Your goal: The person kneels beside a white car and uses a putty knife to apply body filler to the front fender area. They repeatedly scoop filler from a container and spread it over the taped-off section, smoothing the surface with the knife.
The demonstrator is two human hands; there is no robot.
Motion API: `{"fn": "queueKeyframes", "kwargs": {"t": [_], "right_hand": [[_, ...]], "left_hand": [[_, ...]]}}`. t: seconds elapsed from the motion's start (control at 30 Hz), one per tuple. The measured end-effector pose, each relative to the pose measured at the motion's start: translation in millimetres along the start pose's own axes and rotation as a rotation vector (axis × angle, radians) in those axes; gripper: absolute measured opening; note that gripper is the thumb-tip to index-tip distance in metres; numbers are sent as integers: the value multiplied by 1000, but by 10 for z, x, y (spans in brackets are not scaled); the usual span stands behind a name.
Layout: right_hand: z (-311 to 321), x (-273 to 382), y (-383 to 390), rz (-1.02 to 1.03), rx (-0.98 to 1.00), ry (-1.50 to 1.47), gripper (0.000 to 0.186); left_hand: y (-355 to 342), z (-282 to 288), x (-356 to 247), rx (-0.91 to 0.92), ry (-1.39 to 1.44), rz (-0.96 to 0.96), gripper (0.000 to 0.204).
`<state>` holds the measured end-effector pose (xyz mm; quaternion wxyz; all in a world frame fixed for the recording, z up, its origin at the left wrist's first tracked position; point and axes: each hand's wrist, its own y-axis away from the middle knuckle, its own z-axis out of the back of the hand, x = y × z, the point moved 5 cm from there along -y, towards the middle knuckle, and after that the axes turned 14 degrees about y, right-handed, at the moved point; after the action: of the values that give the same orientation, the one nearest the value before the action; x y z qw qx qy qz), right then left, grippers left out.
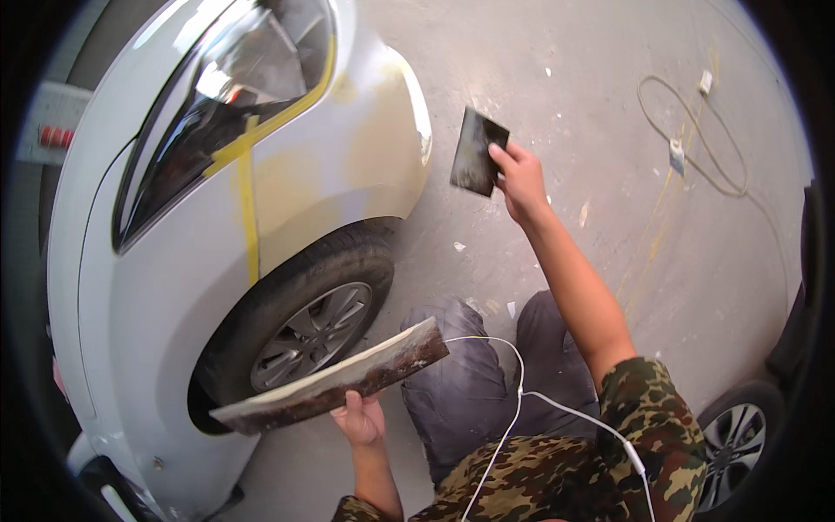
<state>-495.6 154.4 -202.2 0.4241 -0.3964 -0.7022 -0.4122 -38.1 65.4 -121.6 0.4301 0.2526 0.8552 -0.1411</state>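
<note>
My left hand [357, 418] grips a long, stained dark board [348, 387] with a pale edge, held in front of the rear wheel [313, 326] of a white car. My right hand [522, 178] holds up a small dark rectangular plate [476, 148], thumb on its face, to the right of the car's rear corner. The white car [139, 331] has yellow tape [250, 209] beside its window and down the panel, with patchy cream-yellow filler or paint [304, 183] around it.
The grey floor [574, 104] has scattered pale scraps. A looped cable [739, 183] with small white fittings lies at upper right. Another car's wheel [739, 435] is at lower right. A white wire runs over my legs [452, 391].
</note>
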Motion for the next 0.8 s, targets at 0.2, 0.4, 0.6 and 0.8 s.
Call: {"fn": "queueKeyframes", "kwargs": {"t": [0.2,0.4,0.6,0.8], "right_hand": [[-341,617,1770,242,605,554,21],[-230,543,2034,528,963,967,21],[249,308,1882,-51,336,174,32],[-126,266,2204,-40,358,2,26]], "left_hand": [[-106,153,198,107,181,87,39],[-97,150,224,75,312,75,36],[-163,169,227,141,328,-63,49],[-296,223,457,79,197,-147,52]]}}
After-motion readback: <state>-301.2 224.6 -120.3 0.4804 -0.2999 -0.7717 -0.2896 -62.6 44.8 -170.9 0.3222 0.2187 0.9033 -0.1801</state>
